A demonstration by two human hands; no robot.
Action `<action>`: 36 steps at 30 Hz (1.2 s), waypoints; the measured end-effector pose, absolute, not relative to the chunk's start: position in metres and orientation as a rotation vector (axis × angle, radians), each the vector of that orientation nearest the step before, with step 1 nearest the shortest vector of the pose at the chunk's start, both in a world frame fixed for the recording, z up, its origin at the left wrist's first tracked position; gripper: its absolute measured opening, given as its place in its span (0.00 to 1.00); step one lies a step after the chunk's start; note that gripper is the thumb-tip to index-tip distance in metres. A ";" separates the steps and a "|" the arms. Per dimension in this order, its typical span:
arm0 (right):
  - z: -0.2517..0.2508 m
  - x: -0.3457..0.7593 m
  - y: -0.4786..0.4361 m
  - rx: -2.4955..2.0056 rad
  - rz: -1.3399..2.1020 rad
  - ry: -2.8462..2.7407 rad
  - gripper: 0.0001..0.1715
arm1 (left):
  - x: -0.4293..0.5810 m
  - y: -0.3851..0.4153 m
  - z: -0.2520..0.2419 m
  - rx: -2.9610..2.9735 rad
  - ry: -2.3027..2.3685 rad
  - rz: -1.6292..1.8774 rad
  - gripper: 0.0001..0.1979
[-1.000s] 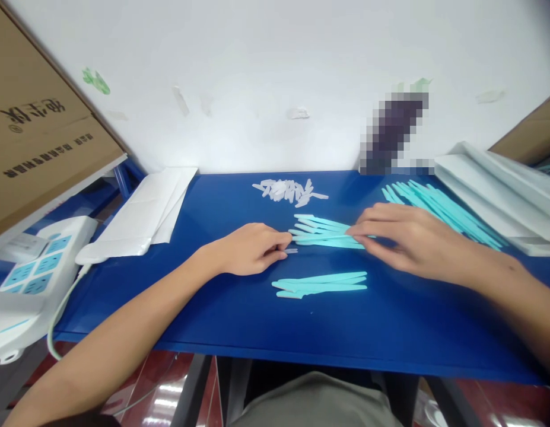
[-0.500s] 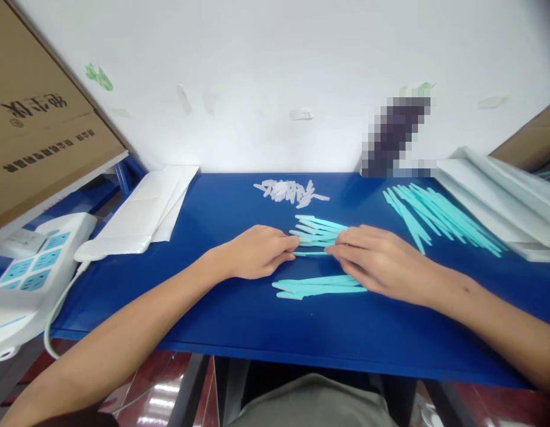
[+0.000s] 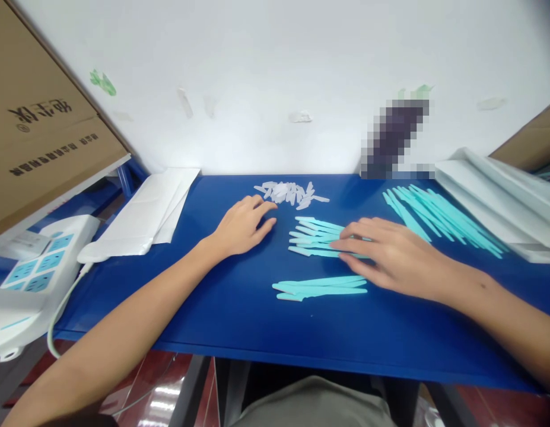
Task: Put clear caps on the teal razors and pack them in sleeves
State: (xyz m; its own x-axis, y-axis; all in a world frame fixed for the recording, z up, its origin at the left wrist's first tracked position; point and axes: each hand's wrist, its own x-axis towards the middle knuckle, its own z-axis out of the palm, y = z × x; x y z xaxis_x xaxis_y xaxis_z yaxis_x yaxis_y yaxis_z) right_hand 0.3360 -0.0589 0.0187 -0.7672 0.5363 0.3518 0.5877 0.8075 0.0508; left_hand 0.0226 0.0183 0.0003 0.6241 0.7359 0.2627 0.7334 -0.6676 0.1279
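My left hand is open, its fingers apart, just left of a small heap of whitish translucent pieces. Over the right ends of a middle group of turquoise sticks lies my right hand, fingers spread and holding nothing that shows. The hand hides those ends. Nearer the front edge a few more turquoise sticks lie flat, untouched. A larger bunch of turquoise sticks rests at the right.
White flat bags lie at the left beside a power strip with a cable. More whitish bags are at the right. A cardboard box stands at the left, and a white wall rises behind the blue table.
My left hand has left the middle sticks, opened and moved up and left toward the whitish heap. The nearest middle stick now lies closer to its group, and my right hand has loosened.
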 end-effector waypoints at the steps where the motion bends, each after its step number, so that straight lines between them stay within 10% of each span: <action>1: 0.019 0.335 -0.061 -0.820 -0.171 -2.683 0.16 | 0.021 0.022 -0.002 2.804 1.360 0.436 0.24; 10: 0.017 0.324 -0.072 -0.817 0.162 -2.795 0.14 | 0.022 0.032 -0.008 2.656 1.544 0.122 0.34; 19: 0.012 0.327 -0.067 -0.855 0.276 -2.776 0.17 | 0.028 0.016 0.004 3.027 1.427 0.250 0.18; 36: 0.028 0.336 -0.060 -1.171 0.527 -2.658 0.14 | 0.009 0.020 0.012 2.973 0.934 0.213 0.19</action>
State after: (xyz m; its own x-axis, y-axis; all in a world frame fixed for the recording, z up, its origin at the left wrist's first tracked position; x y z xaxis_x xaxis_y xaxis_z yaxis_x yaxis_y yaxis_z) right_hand 0.3358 -0.0597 0.0281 -0.6703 0.7415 0.0292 0.6744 0.6251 -0.3931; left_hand 0.0089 0.0196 0.0124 0.8119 0.5703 0.1246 0.5679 -0.8211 0.0579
